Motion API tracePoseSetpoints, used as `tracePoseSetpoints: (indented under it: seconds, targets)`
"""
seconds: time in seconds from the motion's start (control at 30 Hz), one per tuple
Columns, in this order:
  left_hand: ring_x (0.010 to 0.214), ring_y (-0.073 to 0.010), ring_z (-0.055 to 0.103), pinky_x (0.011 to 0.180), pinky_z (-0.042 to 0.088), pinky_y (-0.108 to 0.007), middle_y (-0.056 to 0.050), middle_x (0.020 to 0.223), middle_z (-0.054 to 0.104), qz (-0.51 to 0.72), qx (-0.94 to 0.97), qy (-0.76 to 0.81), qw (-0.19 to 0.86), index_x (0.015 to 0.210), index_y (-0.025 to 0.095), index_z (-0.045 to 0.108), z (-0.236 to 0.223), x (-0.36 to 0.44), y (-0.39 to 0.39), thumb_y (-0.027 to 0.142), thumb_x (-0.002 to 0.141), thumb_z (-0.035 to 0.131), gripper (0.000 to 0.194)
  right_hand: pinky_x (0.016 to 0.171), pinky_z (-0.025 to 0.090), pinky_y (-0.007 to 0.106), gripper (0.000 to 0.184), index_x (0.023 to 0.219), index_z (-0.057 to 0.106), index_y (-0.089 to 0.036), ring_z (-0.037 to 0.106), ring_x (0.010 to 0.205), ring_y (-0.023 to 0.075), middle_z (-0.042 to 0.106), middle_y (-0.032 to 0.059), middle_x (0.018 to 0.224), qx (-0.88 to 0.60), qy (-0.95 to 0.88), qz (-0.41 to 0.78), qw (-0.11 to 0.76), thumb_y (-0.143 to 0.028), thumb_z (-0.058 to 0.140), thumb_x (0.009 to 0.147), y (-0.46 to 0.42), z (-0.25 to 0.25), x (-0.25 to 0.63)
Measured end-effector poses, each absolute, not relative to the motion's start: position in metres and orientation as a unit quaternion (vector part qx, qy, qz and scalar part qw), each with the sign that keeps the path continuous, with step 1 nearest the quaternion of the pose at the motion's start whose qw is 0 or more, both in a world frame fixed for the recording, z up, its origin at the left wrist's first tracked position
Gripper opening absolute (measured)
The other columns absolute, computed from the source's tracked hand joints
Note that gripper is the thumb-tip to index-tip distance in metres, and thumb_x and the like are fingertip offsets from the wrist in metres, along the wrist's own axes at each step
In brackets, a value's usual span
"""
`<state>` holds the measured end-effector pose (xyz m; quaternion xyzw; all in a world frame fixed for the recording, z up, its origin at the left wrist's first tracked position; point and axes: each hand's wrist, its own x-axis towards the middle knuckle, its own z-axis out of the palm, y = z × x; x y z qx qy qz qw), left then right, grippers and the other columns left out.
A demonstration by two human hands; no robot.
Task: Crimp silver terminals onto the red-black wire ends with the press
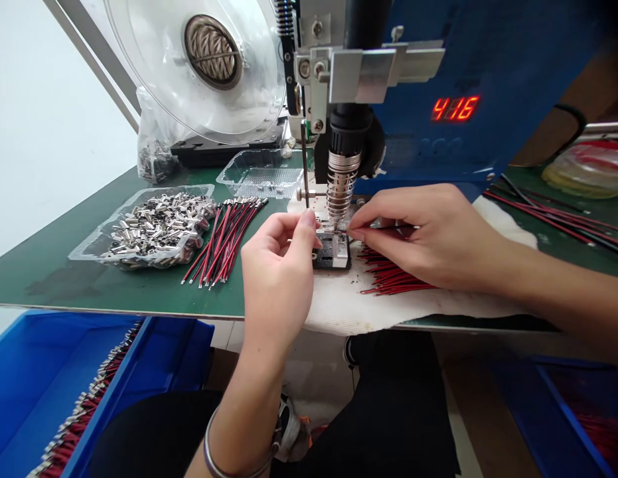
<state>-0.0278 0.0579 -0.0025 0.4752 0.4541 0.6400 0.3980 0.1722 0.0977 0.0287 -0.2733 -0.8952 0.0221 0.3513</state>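
My right hand (433, 236) pinches a thin dark wire (408, 228) between thumb and fingertips, its end pointing at the soldering tip. My left hand (279, 265) is closed in a pinch at the left side of a small black fixture (331, 257); whatever it holds is hidden by the fingers. Straight above the fixture stands the soldering iron (344, 179), wrapped in a metal spring. Under my right hand lies a bunch of red and black wires (395, 275) on a white cloth (348, 309). Their far ends are covered by the hand.
Left of my hands, a clear tray (89, 245) holds many metal connectors beside a pile of wired pieces (222, 245). Behind are another clear tray (259, 176) and a large reel (154, 60). A blue machine (488, 60) displays 416. Blue bins (30, 372) sit below the green table (139, 289).
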Motion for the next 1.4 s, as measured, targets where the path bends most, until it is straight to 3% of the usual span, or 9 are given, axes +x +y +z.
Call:
tracePoseSetpoints:
  seconds: [0.5,0.97,1.2,1.4]
  targets:
    - [0.055,-0.0099,0.030,0.053,0.031,-0.028,0.001,0.072,0.057,0.636,0.470,0.458,0.406,0.075,0.020,0.065,-0.0002,-0.0284,0.0566,0.035,0.105,0.077,0.036,0.071,0.056,0.034,0.017,0.097,0.080,-0.023,0.069,0.066,0.0179,0.081,0.0020,0.087,-0.301,-0.891,0.030,0.339,-0.020,0.065,0.104,0.0985,0.0304,0.1742]
    - [0.054,-0.0100,0.030,0.053,0.031,-0.029,0.001,0.068,0.054,0.633,0.471,0.464,0.401,0.074,0.020,0.063,0.0002,-0.0285,0.0562,0.034,0.106,0.076,0.037,0.066,0.053,0.030,0.016,0.098,0.080,-0.021,0.070,0.069,0.0152,0.083,0.0015,0.091,-0.281,-0.896,-0.002,0.344,-0.017,0.066,0.104,0.0994,0.0255,0.1743]
    - [0.055,-0.0100,0.029,0.053,0.029,-0.029,0.001,0.069,0.054,0.634,0.473,0.457,0.407,0.075,0.020,0.064,-0.0031,-0.0290,0.0557,0.036,0.105,0.077,0.036,0.069,0.055,0.034,0.017,0.096,0.081,-0.027,0.070,0.069,0.0165,0.084,-0.0001,0.094,-0.300,-0.889,0.001,0.346,-0.021,0.069,0.104,0.0972,0.0270,0.1756]
    - [0.055,-0.0100,0.030,0.053,0.030,-0.029,0.001,0.070,0.054,0.638,0.470,0.461,0.399,0.073,0.020,0.062,-0.0019,-0.0287,0.0571,0.033,0.107,0.073,0.038,0.067,0.054,0.031,0.012,0.097,0.081,-0.023,0.073,0.072,0.0163,0.083,0.0012,0.091,-0.288,-0.885,-0.014,0.365,-0.015,0.072,0.101,0.0983,0.0253,0.1756]
